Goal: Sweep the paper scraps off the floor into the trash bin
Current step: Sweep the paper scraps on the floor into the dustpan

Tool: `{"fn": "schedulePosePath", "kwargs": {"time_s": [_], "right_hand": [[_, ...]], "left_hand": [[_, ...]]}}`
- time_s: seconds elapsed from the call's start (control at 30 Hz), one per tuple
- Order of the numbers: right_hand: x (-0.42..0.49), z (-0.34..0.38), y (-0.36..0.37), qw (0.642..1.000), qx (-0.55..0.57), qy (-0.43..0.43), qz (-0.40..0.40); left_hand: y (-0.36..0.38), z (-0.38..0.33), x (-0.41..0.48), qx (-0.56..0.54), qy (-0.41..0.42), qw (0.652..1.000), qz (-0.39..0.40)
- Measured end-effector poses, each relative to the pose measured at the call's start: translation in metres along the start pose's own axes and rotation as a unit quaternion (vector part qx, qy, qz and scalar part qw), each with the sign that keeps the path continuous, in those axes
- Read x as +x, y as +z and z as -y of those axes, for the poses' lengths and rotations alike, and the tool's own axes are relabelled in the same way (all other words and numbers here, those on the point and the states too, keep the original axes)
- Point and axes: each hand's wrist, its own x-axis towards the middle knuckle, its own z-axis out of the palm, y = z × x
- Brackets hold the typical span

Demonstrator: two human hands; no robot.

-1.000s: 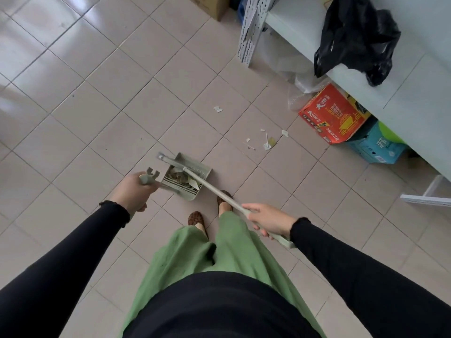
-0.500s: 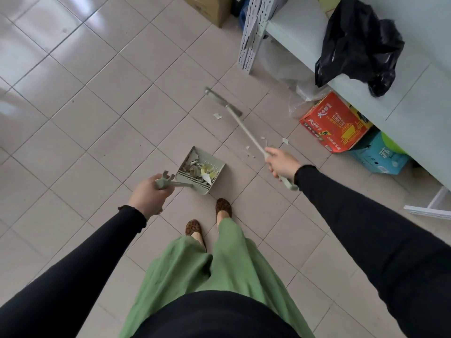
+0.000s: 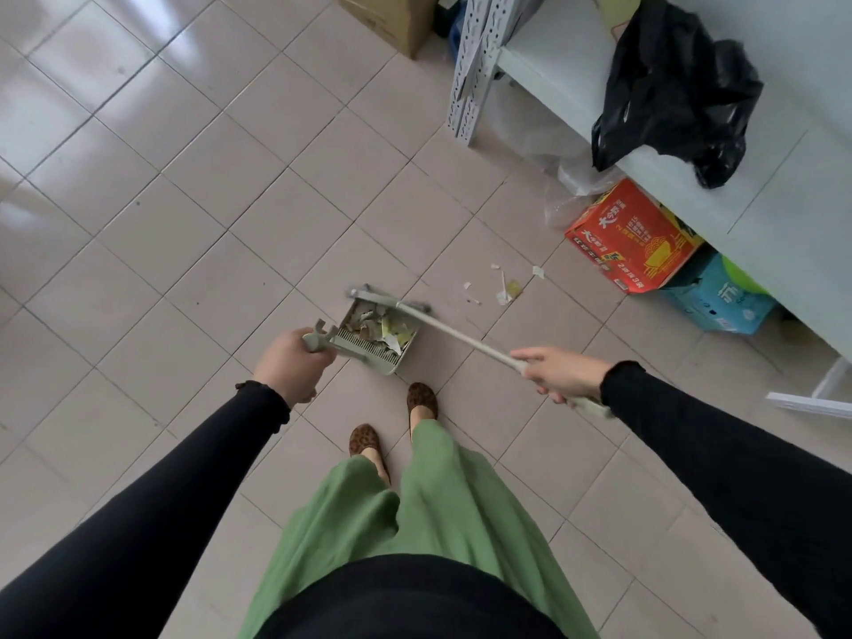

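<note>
Left hand (image 3: 290, 367): fist wrapped tight round the dustpan's handle stub, holding the pan level just in front of the person's shoes.

Right hand (image 3: 560, 372): closed round the broom's handle close to its top end, the shaft running down and away to the left.

Dustpan (image 3: 375, 339): on the tile floor (image 3: 184, 223) or just off it, can't tell which; already carries a pile of torn paper, pale and yellowish bits.

Broom (image 3: 461, 332): head sits right at the pan's far lip, looks like it's tipping a batch in.

Paper scraps (image 3: 505, 288): a small scatter on the tiles beyond the pan, between it and the red carton (image 3: 631, 237) (which sits under the white shelf (image 3: 783, 214)).

How the scraps handle: featherlight and flat, probably cling to smooth tile and flutter off if flicked hard. Short, low strokes seem the way; no point pinching them by hand.

Grip advice: keep the pan by the handle, lip pressed to the floor, or bits slide under.

Trash bin: not in view; a black bag (image 3: 673, 85) on the shelf, no idea if that's it.
</note>
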Motion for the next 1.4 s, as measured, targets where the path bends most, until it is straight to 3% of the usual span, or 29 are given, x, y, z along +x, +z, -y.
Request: {"fn": "schedulePosePath", "kwargs": {"time_s": [0.17,0.57,0.9,1.17,1.4], "right_hand": [[-0.059,-0.042,0.025,0.999,0.032,-0.018,0.004],[-0.070,-0.092,0.096,0.981,0.144,-0.040,-0.124],[-0.055,-0.160,0.027,0.957,0.201,-0.013,-0.211],[0.006,-0.206,-0.043,0.973,0.118,0.063,-0.186],[-0.042,-0.267,-0.009,0.992,0.036,0.045,-0.109]], "left_hand": [[0.003,0.007,-0.009,0.002,0.010,1.000,0.001],[0.029,0.039,-0.054,0.061,0.095,0.993,0.028],[0.107,0.008,-0.093,0.093,0.105,0.989,0.044],[0.204,-0.029,-0.113,0.063,0.072,0.995,0.034],[0.250,-0.054,-0.126,0.057,0.040,0.997,0.027]]}}
